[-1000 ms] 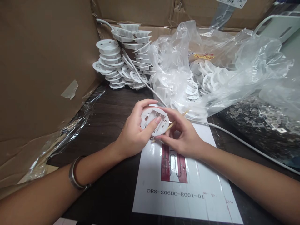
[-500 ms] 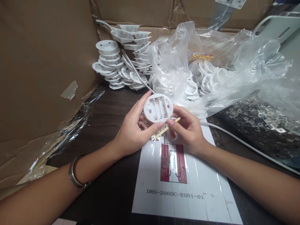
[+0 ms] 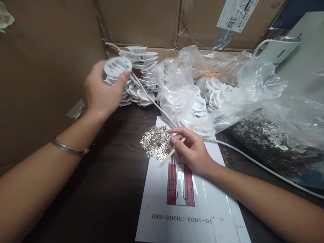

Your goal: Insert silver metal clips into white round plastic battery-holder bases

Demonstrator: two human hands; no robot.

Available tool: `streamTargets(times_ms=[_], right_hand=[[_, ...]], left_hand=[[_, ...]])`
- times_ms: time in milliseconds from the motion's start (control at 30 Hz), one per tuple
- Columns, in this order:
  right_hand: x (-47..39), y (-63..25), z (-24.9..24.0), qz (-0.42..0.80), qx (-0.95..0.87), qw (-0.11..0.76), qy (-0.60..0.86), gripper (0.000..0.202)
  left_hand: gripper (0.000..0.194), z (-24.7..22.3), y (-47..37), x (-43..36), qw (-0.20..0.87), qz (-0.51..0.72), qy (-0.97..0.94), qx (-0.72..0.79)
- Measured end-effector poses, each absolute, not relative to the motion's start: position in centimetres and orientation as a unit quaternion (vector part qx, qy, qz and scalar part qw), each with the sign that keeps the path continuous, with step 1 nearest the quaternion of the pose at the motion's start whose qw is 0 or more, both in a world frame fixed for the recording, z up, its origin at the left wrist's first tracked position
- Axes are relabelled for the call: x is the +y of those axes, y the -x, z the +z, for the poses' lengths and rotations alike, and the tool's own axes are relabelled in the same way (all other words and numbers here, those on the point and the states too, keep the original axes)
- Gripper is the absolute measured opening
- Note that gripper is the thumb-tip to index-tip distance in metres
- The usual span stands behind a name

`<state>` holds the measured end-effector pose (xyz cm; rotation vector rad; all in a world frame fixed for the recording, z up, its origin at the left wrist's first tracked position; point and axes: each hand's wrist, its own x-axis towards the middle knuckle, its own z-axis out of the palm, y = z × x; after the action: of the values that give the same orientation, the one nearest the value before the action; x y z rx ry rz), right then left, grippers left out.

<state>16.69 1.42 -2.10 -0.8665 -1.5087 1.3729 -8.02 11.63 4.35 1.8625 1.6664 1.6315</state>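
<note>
My left hand [image 3: 102, 91] grips a round white plastic part [image 3: 117, 66] by its edge, right above the left stack of similar parts at the back. The part is slightly blurred. In my right hand [image 3: 191, 148] is a thin wooden stick [image 3: 174, 149], pinched between thumb and fingers, its lower tip pointing down to the left. Just left of those fingers lies a heap of small shiny metal pieces [image 3: 155, 141], partly on a printed sheet [image 3: 174, 224] and partly on the dark table [image 3: 108, 182].
Stacked white parts [image 3: 149, 72] and a clear plastic bag [image 3: 182, 87] with more parts stand at the back. A bag of metal pieces [image 3: 273, 138] is at the right. A white cable [image 3: 243, 145] crosses the table; cardboard [image 3: 50, 67] walls the left and back.
My left hand has carried the round white part up and left to the stacks. My right hand stays near the sheet with the stick. The metal heap is now uncovered, and the view has shifted.
</note>
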Motion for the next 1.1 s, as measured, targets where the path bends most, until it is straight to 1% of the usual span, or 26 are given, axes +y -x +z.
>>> streamTargets(times_ms=[33, 67, 167, 300, 433, 567, 600, 700, 767, 867, 900, 967, 1000, 1033, 1100], right_hand=[[1.4, -16.7, -2.1, 0.557, -0.610, 0.442, 0.348, 0.024], [1.4, -16.7, -2.0, 0.559, -0.612, 0.439, 0.347, 0.023], [1.4, -16.6, -2.0, 0.558, -0.615, 0.436, 0.346, 0.020], [1.5, -16.6, -2.0, 0.555, -0.622, 0.434, 0.342, 0.020], [1.5, -16.6, -2.0, 0.549, -0.626, 0.440, 0.337, 0.018], [1.5, -16.5, -2.0, 0.545, -0.631, 0.439, 0.335, 0.017], [1.5, -16.5, -2.0, 0.543, -0.633, 0.437, 0.336, 0.017], [1.4, -16.5, -2.0, 0.536, -0.641, 0.433, 0.337, 0.017], [1.4, -16.5, -2.0, 0.533, -0.647, 0.431, 0.335, 0.016], [1.4, -16.5, -2.0, 0.535, -0.649, 0.423, 0.336, 0.016], [1.4, -16.5, -2.0, 0.537, -0.650, 0.420, 0.337, 0.016], [1.4, -16.5, -2.0, 0.538, -0.651, 0.417, 0.337, 0.016], [1.3, -16.5, -2.0, 0.536, -0.651, 0.419, 0.336, 0.017], [1.3, -16.5, -2.0, 0.531, -0.652, 0.424, 0.337, 0.019], [1.2, -16.6, -2.0, 0.511, -0.653, 0.444, 0.338, 0.023]], left_hand=[[0.053, 5.0, 8.6, 12.4, 0.003, 0.519, -0.600, 0.609], [0.051, 5.7, 9.0, 12.9, -0.037, 0.498, -0.576, 0.647], [0.055, 7.1, 9.4, 14.1, -0.044, 0.441, -0.516, 0.733], [0.061, 8.1, 9.1, 15.4, -0.043, 0.416, -0.498, 0.760], [0.057, 8.6, 8.9, 16.4, -0.031, 0.410, -0.486, 0.771], [0.051, 8.6, 8.9, 16.5, -0.062, 0.375, -0.503, 0.776], [0.053, 8.6, 8.9, 16.5, -0.066, 0.371, -0.506, 0.776], [0.065, 8.2, 9.0, 16.2, -0.066, 0.368, -0.518, 0.769], [0.067, 7.9, 9.3, 16.0, -0.070, 0.372, -0.518, 0.767], [0.057, 7.7, 9.2, 15.5, -0.091, 0.403, -0.514, 0.752], [0.050, 7.7, 8.8, 15.2, -0.104, 0.419, -0.523, 0.735], [0.031, 7.6, 7.1, 14.4, -0.141, 0.454, -0.563, 0.676], [0.026, 7.6, 5.7, 13.9, -0.137, 0.458, -0.621, 0.621], [0.024, 7.4, 3.9, 13.3, -0.117, 0.464, -0.671, 0.566], [0.017, 6.8, -0.3, 12.3, -0.029, 0.425, -0.784, 0.450]])
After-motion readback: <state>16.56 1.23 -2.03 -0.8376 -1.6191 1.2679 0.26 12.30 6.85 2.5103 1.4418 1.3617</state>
